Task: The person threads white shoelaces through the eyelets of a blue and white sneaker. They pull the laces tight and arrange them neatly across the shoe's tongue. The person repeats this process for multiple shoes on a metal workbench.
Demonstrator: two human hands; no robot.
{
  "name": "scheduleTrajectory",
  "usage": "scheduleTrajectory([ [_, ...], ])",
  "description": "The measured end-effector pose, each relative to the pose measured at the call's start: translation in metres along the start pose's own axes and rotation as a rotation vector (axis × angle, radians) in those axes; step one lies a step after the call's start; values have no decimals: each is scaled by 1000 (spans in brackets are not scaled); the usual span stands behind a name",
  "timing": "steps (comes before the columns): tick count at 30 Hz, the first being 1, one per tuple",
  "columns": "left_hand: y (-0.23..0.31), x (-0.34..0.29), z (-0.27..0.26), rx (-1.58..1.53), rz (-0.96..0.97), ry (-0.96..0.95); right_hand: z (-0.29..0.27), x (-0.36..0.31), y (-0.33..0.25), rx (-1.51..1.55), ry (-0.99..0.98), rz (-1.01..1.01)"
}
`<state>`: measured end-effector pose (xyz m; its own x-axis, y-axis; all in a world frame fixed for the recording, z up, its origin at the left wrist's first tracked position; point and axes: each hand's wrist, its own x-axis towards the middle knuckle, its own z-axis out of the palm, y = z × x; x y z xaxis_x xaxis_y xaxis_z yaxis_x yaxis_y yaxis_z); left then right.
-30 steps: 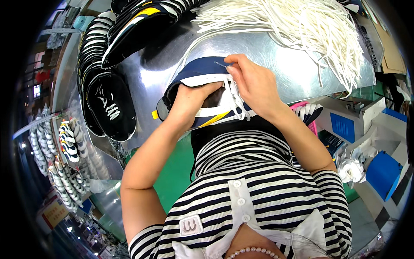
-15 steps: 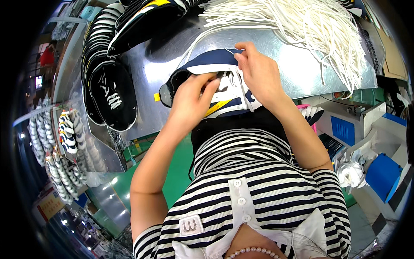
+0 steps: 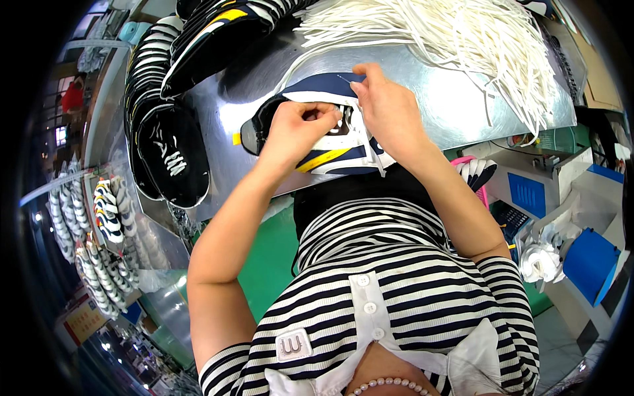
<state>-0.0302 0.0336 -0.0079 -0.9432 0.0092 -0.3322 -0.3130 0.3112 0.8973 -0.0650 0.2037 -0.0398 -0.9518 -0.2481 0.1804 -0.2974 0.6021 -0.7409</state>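
A navy, white and yellow shoe upper (image 3: pixel 323 160) lies sideways on the metal table in front of me, its dark opening toward the left. My left hand (image 3: pixel 300 129) is over that opening, thumb and forefinger pinched at a white shoelace (image 3: pixel 339 116) by the eyelet rows. Over the toe side is my right hand (image 3: pixel 389 109), its fingers curled round a thin, pin-like tool (image 3: pixel 343 78) whose slim pale end sticks out to the left. Its exact kind is too small to make out. More white lace hangs across the upper below my right hand.
A big heap of loose white laces (image 3: pixel 462 39) covers the table's far right. Stacked shoe uppers (image 3: pixel 173 155) stand along the left and far left. Bundled uppers hang beyond the table's left edge (image 3: pixel 105 211). At right are a blue-and-white machine (image 3: pixel 526 195) and a pink basket (image 3: pixel 481 191).
My left hand has drawn slightly up and left out of the upper, and its fingers have come together in a pinch. My right hand has shifted a little left.
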Motion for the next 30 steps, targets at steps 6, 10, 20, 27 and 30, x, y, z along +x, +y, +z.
scheduleTrajectory([
  [6,70,-61,-52,-937,3,-326,1,3,9,-80,46,77],
  [10,110,-126,-97,-1502,394,-234,4,0,2,-27,62,57],
  [20,0,-61,21,760,707,351,-16,-10,4,576,80,108],
  [27,1,-57,16,687,622,313,-45,-79,-20,525,-162,91],
  [30,3,-57,13,686,564,287,-32,-92,-10,582,-185,136],
])
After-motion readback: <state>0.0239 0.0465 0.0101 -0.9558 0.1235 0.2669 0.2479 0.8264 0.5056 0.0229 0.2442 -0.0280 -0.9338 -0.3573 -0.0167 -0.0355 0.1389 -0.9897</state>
